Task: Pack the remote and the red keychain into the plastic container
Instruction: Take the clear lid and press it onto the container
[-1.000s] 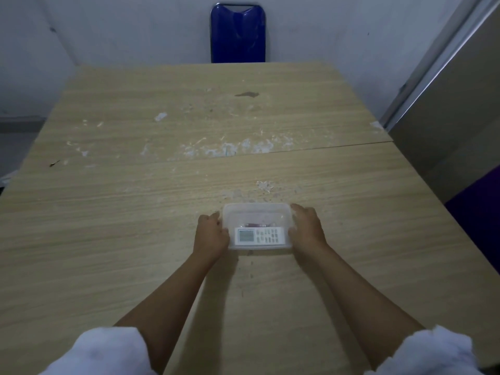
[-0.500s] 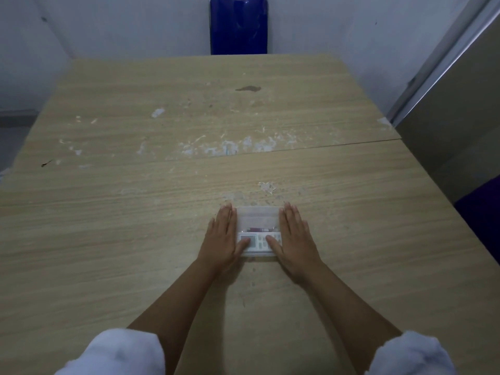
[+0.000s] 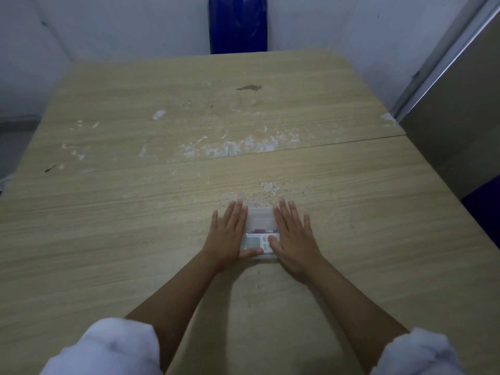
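Since a second ago: both hands gone from gripping the container's short ends to lying flat on its lid, fingers stretched forward; container unmoved on table.

Table: large, wood grain, white scuffs and flecks across the middle, seam running side to side. Blue chair at far edge, well apart from the work.

Left hand and right hand: apart, palms down, fingers spread, pressing on the left and right parts of the lid, clamped on nothing. Thumbs meet near the front edge.

Plastic container: clear, rectangular, lid on, near edge of table in front of the person. Whether the lid is latched all round: cannot tell.

Contents, seen through the lid between the hands: remote, pale, screen and buttons up, along the front wall; red keychain, a dark red sliver just behind the remote. Both items inside.

Risks, judged: uneven pressure could leave one corner unseated, so lid pops when hands lift. Pressing hard on the middle could bow thin plastic onto the remote's buttons. Smooth table, so a forward push could slide the box.
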